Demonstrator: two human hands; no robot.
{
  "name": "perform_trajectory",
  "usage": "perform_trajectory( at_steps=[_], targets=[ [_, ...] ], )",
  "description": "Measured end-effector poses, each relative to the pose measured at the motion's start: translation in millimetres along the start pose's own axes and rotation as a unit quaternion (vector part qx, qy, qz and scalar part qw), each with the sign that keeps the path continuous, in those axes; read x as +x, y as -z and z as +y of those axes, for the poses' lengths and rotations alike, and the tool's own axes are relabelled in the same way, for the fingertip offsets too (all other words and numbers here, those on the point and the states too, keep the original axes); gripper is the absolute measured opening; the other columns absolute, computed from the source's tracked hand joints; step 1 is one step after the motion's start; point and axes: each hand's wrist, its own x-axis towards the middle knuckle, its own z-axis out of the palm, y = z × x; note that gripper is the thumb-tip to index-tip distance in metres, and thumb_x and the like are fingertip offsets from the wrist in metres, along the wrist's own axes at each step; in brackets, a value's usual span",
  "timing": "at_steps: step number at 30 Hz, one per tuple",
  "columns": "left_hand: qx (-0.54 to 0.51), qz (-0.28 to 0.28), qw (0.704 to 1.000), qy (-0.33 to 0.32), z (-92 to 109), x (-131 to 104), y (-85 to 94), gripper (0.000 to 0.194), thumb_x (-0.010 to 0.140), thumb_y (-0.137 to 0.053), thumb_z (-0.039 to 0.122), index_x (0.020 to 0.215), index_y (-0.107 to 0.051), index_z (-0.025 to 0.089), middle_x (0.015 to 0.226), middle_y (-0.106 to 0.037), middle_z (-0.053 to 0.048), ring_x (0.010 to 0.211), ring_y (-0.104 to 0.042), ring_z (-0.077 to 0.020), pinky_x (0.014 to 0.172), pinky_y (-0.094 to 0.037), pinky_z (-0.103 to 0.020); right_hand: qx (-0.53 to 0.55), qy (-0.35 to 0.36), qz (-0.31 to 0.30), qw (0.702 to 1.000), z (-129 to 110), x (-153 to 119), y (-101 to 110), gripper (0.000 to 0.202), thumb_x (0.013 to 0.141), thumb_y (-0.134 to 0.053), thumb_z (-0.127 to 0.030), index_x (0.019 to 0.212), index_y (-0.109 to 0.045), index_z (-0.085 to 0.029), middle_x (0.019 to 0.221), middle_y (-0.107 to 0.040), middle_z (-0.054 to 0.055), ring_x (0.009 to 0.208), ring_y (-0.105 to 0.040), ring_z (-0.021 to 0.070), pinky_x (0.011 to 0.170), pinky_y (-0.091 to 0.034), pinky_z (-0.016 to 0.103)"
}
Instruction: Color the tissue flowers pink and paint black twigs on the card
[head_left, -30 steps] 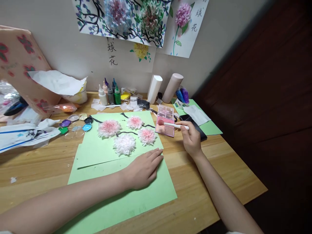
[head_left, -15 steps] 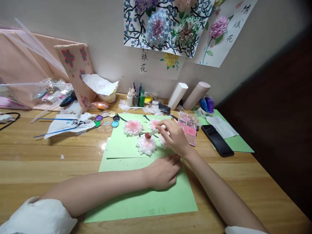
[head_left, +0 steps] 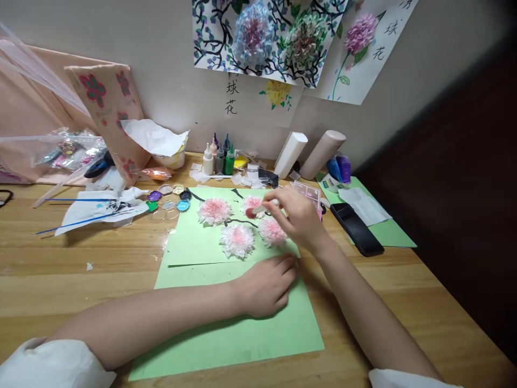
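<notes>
My right hand (head_left: pixel 301 215) pinches the white handle of a makeup brush (head_left: pixel 251 213), whose reddish bristles point left, by the upper right paper flower. Several fluffy pink and white paper flowers sit on a light green sheet (head_left: pixel 189 250) with black painted branches; among them are a left flower (head_left: pixel 214 211), a paler front flower (head_left: pixel 237 240) and a right flower (head_left: pixel 271 231) near my wrist. My left hand (head_left: pixel 266 288) lies on the green paper below them, its fingers slightly bent over the right side. A pink makeup palette (head_left: pixel 307 192) is partly hidden behind my right hand.
Paint pots (head_left: pixel 167 199), small paint bottles (head_left: pixel 219 160) and white paper with blue brushes (head_left: pixel 100 207) lie left and behind. A black phone-like object (head_left: pixel 357 229) and tissue (head_left: pixel 365 205) are at right. Two cylinders (head_left: pixel 291 155) lean against the wall under flower pictures (head_left: pixel 266 37).
My right hand has lifted the brush away from the front flower, up and slightly right, uncovering the right flower. My left hand stays on the paper. The view has shifted a little.
</notes>
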Motion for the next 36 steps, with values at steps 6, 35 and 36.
perform_trajectory(
  at_steps=[6, 35, 36],
  targets=[
    [-0.011, -0.016, 1.0, 0.01, -0.4, -0.2, 1.8, 0.042, 0.086, -0.037, 0.019, 0.127, -0.039, 0.006, 0.14, -0.035, -0.019, 0.131, -0.032, -0.026, 0.109, -0.03, -0.037, -0.047, -0.129, 0.08, 0.987, 55.6, -27.7, 34.8, 0.022, 0.09, -0.043, -0.037, 0.083, -0.057, -0.022, 0.07, -0.058, 0.002, 0.067, -0.053, 0.0175, 0.062, -0.039, 0.03],
    [0.0, -0.039, 0.999, 0.025, 2.2, 2.7, 5.5, 0.043, 0.086, -0.037, 0.016, 0.129, -0.038, 0.011, 0.142, -0.034, -0.015, 0.132, -0.03, -0.0245, 0.109, -0.032, -0.039, -0.125, -0.028, -0.113, 0.985, 77.3, -44.2, 50.9, 0.021, 0.088, -0.047, -0.025, 0.073, -0.06, -0.018, 0.072, -0.063, 0.004, 0.069, -0.053, 0.017, 0.069, -0.039, 0.029],
    [-0.001, -0.039, 0.999, 0.025, 2.1, 3.0, 5.6, 0.043, 0.086, -0.037, 0.016, 0.129, -0.038, 0.011, 0.142, -0.034, -0.015, 0.132, -0.03, -0.0244, 0.109, -0.032, -0.039, -0.122, -0.027, -0.103, 0.987, 78.0, -44.5, 51.4, 0.02, 0.088, -0.047, -0.025, 0.074, -0.06, -0.018, 0.074, -0.064, 0.004, 0.07, -0.053, 0.0169, 0.069, -0.039, 0.029]
  ],
)
